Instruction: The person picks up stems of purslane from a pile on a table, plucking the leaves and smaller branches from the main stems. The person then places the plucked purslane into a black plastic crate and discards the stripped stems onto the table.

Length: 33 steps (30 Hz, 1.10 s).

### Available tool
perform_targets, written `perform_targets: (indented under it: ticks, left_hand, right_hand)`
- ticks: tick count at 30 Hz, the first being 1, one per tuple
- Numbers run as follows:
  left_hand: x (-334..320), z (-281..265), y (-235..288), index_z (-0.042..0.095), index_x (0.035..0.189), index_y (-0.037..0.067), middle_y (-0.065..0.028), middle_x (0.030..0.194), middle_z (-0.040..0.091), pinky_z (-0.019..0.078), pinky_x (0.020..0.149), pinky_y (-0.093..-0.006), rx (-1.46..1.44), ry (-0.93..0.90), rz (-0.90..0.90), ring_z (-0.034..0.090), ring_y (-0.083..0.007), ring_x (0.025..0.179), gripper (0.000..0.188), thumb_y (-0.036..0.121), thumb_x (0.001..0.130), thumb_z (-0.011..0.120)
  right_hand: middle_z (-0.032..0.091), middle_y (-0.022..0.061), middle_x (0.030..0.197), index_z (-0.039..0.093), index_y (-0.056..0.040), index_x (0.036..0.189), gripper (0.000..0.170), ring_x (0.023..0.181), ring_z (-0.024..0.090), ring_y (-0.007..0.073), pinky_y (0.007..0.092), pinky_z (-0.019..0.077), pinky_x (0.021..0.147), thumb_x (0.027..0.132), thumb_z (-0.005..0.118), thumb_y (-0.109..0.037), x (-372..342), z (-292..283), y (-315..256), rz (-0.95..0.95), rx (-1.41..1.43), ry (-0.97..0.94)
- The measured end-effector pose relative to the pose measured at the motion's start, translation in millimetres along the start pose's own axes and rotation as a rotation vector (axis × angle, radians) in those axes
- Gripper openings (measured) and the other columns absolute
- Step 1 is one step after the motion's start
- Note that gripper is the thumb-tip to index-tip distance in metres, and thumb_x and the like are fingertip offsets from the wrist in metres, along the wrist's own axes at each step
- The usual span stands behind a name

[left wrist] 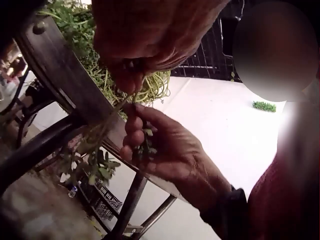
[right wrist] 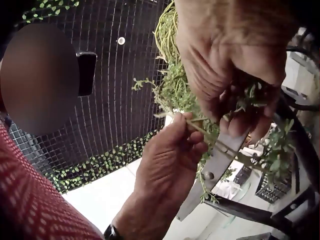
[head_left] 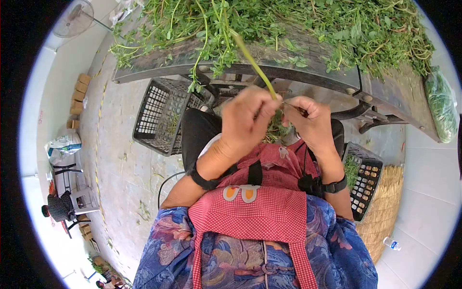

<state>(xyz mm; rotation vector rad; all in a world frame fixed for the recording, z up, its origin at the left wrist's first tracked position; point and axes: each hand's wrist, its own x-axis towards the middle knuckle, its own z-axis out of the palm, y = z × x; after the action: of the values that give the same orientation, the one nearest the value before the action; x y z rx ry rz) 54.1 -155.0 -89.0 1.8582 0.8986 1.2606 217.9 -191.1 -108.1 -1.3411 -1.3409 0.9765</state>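
**Stem [head_left: 255, 62] in hand, looks like the pick-apart step**

Head view for clock positions. Stem sits just above centre, running from the hands out toward 11 o'clock, clear of the floor. The left hand [head_left: 243, 115] has thumb and fingers clamped on its near end. The right hand [head_left: 310, 123] is just beside it at 2 o'clock, fingers curled round a small leafy sprig [right wrist: 248, 97], tips right at the stem; can't tell if they pinch it too.

My read: stems get worked one at a time, mid-batch, with plenty left. Heap of greens [head_left: 298, 24] covers much of the surface [head_left: 394, 103] at 12 to 2 o'clock. Next move probably calls for a firm left pinch and a short pull or snap by the right fingers close to that pinch; a slack hold could let the stem slip or tear ragged. Likely drop spots: black crate [head_left: 150, 108] at 10 o'clock or second crate [head_left: 368, 185] between 3 and 4. Which takes what, can't tell.

Text check: no brand legible. White-and-blue sack [head_left: 65, 147] at 9 o'clock has print, too small. Red marks [head_left: 41, 115] on the wall above it, unreadable. Bottle [head_left: 392, 243] at 4 o'clock: label illegible.
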Motion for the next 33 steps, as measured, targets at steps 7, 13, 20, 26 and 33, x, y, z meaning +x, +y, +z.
perform_targets:
  ticks: [7,13,20,26,33]
  left_hand:
    - [2.0,-9.2,12.5,0.056,0.092,-0.002,-0.0064,0.077,0.062,0.0489,0.059,-0.0216,-0.179,0.101,-0.053,0.062,-0.0102,0.066,0.009,0.007,0.089,0.056]
    - [2.6,-3.3,3.3,0.052,0.099,-0.002,-0.0080,0.078,0.062,0.0525,0.061,-0.0255,-0.502,0.160,-0.132,0.062,-0.0132,0.066,0.015,0.011,0.092,0.051]
    - [1.2,-4.7,3.6,0.051,0.099,-0.003,-0.0089,0.079,0.061,0.0530,0.060,-0.0248,-0.550,0.132,-0.182,0.062,-0.0134,0.069,0.014,0.008,0.092,0.052]
    - [1.1,-6.7,4.2,0.050,0.100,-0.003,-0.0099,0.080,0.062,0.0523,0.061,-0.0245,-0.538,0.085,-0.195,0.062,-0.0134,0.069,0.013,0.008,0.092,0.051]
    - [1.2,-19.9,27.8,0.061,0.083,0.001,-0.0056,0.071,0.062,0.0500,0.057,-0.0278,0.114,-0.129,-0.195,0.062,-0.0167,0.062,0.018,0.019,0.086,0.061]
  right_hand:
    - [0.060,0.0036,0.073,0.061,0.0009,0.092,0.011,0.056,0.054,0.0064,0.0200,0.0398,0.045,0.085,0.057,-0.008,6.5,-21.5,5.7,0.314,0.451,0.134]
    - [0.061,0.0002,0.078,0.063,-0.0006,0.092,0.011,0.068,0.054,0.0056,0.0194,0.0434,0.063,0.086,0.060,-0.010,-3.8,-20.6,-3.8,0.061,0.361,0.157]
    - [0.067,0.0060,0.082,0.065,0.0007,0.092,0.012,0.077,0.060,0.0101,0.0254,0.0468,0.070,0.083,0.061,-0.007,-1.6,-7.1,-10.3,-0.131,-0.026,-0.005]
    - [0.065,0.0118,0.076,0.064,0.0001,0.090,0.012,0.070,0.061,0.0131,0.0277,0.0468,0.065,0.083,0.060,-0.008,1.5,-7.0,-4.7,-0.138,-0.157,-0.122]
    - [0.062,0.0158,0.074,0.063,-0.0007,0.087,0.012,0.066,0.062,0.0267,0.0310,0.0469,0.061,0.077,0.061,-0.007,4.2,-15.6,-2.9,-0.172,-0.288,-0.117]
